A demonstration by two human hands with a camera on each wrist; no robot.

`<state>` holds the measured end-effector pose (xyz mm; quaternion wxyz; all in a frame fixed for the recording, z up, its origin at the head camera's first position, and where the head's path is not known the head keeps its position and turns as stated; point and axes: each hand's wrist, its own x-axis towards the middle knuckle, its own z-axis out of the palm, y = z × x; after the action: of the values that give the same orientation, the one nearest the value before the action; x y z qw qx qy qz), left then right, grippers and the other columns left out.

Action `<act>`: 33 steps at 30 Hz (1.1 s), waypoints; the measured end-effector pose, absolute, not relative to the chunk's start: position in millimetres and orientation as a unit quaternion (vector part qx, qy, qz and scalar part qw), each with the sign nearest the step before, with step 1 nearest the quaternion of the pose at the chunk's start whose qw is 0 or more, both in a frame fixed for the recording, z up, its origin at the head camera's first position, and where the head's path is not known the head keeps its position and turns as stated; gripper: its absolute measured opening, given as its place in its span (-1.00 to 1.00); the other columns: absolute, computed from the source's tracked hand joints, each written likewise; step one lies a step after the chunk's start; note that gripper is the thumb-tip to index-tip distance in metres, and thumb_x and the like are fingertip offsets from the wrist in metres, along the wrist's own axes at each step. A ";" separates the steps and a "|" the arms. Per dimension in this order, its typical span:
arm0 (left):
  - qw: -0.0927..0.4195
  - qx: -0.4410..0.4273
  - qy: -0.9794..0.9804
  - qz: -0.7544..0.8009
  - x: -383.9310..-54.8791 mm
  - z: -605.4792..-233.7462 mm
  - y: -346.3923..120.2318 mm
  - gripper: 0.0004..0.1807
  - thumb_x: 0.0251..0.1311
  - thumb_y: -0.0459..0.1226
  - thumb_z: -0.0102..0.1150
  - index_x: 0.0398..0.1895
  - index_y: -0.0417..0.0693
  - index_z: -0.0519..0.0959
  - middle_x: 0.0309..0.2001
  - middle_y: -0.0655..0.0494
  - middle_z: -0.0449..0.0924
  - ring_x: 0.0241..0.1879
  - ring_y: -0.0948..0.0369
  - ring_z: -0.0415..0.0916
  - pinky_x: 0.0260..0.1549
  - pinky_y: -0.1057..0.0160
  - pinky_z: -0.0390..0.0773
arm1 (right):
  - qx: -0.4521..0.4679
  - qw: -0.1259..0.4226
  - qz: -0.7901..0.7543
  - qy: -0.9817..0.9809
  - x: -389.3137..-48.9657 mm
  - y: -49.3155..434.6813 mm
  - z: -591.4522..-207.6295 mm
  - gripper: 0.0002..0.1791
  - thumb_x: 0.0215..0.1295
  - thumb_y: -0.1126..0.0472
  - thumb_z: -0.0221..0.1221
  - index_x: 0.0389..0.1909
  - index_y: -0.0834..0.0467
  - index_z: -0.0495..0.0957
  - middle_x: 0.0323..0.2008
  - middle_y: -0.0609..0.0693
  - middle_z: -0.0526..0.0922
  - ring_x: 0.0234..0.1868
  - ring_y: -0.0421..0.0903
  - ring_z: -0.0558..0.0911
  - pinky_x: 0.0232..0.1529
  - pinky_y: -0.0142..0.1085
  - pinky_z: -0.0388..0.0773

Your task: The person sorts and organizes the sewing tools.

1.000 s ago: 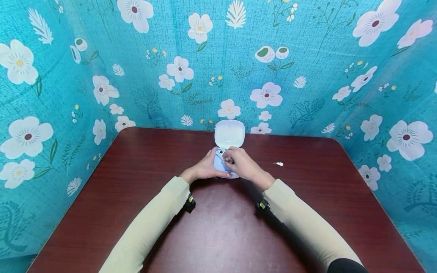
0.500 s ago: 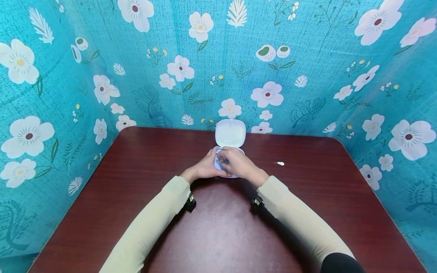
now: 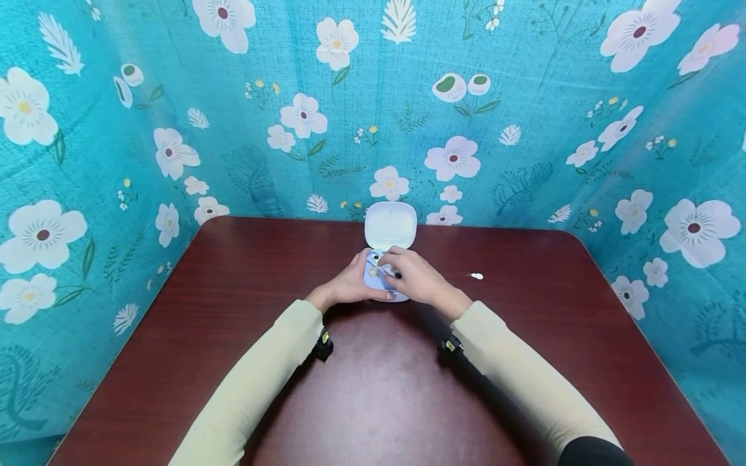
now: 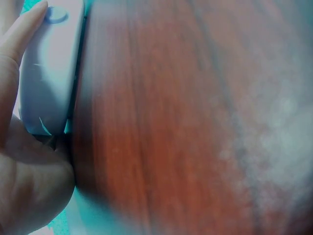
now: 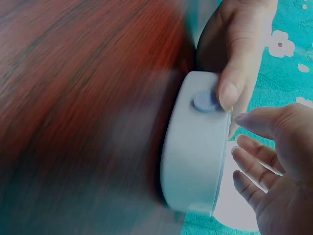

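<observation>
A small pale blue case (image 3: pixel 377 282) stands on the table, its whitish lid (image 3: pixel 390 225) tipped up at the back. My left hand (image 3: pixel 351 281) grips its left side. In the right wrist view, the left thumb lies beside a round blue button (image 5: pixel 204 101) on the front wall. My right hand (image 3: pixel 418 278) hovers over the right half of the case, thumb and fingers bent and apart. A small round yellowish piece (image 3: pixel 373 272) shows inside, left of those fingertips. Near it is a dark-centred round spot (image 3: pixel 376 257). The right hand covers the rest of the interior.
To the right of the case lies a small white piece (image 3: pixel 476 276) with a thin thread-like end. The dark red table (image 3: pixel 373 382) meets a teal flowered cloth (image 3: pixel 326 162) behind and at both sides.
The right hand reached left over the case with a small greyish piece at its fingertips, then drew back right. The round yellowish piece now shows inside. The left hand stays put.
</observation>
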<state>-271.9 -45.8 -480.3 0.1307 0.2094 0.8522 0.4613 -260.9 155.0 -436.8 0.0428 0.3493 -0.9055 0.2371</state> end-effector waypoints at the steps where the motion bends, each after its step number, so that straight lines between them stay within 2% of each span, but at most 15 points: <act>1: 0.130 0.210 0.851 0.464 -272.0 -480.4 -45.8 0.22 -0.12 0.04 0.66 0.52 0.00 0.05 0.33 -0.02 0.18 0.21 0.11 0.31 0.20 0.09 0.40 | 0.348 0.043 0.235 -0.906 -260.2 157.8 -436.4 -0.73 0.31 0.31 0.34 0.01 0.21 0.67 -0.04 0.06 0.65 -0.16 -0.02 0.62 -0.08 -0.15 0.59; 8: 0.129 0.210 0.853 0.460 -273.1 -481.4 -46.4 0.22 -0.13 0.04 0.67 0.51 0.00 0.05 0.31 -0.01 0.21 0.23 0.12 0.27 0.24 0.09 0.35 | 0.333 0.044 0.229 -0.914 -256.1 177.4 -435.0 -0.72 0.33 0.28 0.34 0.04 0.22 0.67 0.02 0.08 0.65 -0.03 0.03 0.63 0.05 -0.07 0.59; 19: 0.124 0.205 0.857 0.457 -272.1 -479.3 -46.3 0.26 -0.17 0.05 0.68 0.52 -0.04 0.05 0.30 -0.04 0.23 0.24 0.10 0.28 0.27 0.08 0.33 | 0.296 0.041 0.225 -0.927 -254.4 216.5 -433.2 -0.70 0.31 0.28 0.34 0.05 0.22 0.68 -0.02 0.09 0.64 -0.06 0.05 0.64 0.02 -0.05 0.59; 24: 0.128 0.195 0.858 0.458 -271.3 -478.8 -46.4 0.29 -0.18 0.07 0.68 0.55 -0.01 0.02 0.32 -0.04 0.21 0.24 0.09 0.29 0.29 0.06 0.33 | 0.278 0.034 0.221 -0.934 -252.2 236.5 -433.3 -0.67 0.32 0.25 0.35 0.08 0.21 0.66 -0.01 0.09 0.63 -0.01 0.02 0.62 0.07 0.00 0.59; 33: 0.128 0.188 0.861 0.455 -271.3 -480.5 -46.8 0.31 -0.20 0.10 0.68 0.55 0.01 0.01 0.35 0.01 0.22 0.26 0.11 0.29 0.28 0.06 0.34 | 0.251 0.034 0.203 -0.946 -255.5 277.1 -440.5 -0.60 0.32 0.26 0.33 0.14 0.30 0.60 0.05 0.18 0.58 0.08 0.12 0.56 0.14 0.08 0.52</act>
<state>-271.3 -46.8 -480.5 0.1276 0.1884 0.8607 0.4555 -255.5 277.1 -440.5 0.0343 0.2511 -0.9459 0.2025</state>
